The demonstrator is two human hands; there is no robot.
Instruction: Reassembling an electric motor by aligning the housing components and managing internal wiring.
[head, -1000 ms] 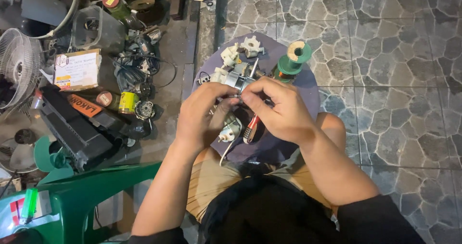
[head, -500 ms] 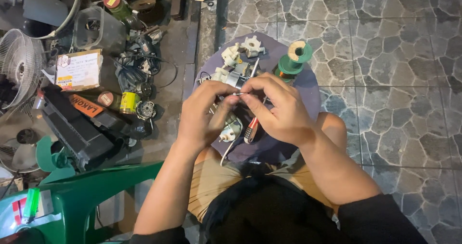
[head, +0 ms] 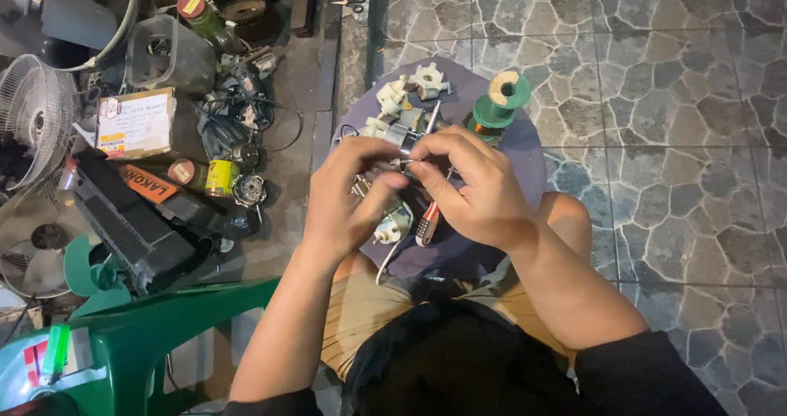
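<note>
My left hand (head: 348, 193) and my right hand (head: 471, 185) meet over a round purple stool (head: 525, 150), fingers pinched together on a small metal motor part (head: 403, 155) with thin wire. Under the hands lies a screwdriver with a red and white handle (head: 427, 221) and a small white part (head: 392, 226). Beyond the hands sit white plastic fan parts (head: 410, 88) and a green spool of copper wire (head: 502, 103). What the fingers do to the wire is hidden.
A cluttered floor lies to the left: a fan grille (head: 37, 117), a cardboard box (head: 136, 122), a black case (head: 131, 219), small motors (head: 247, 190) and a green plastic chair (head: 156, 334). Scissors (head: 352, 2) lie at the top. Stone paving spreads to the right.
Both hands stayed over the stool; the fingers shifted slightly on the small part, the right hand closing in toward the left.
</note>
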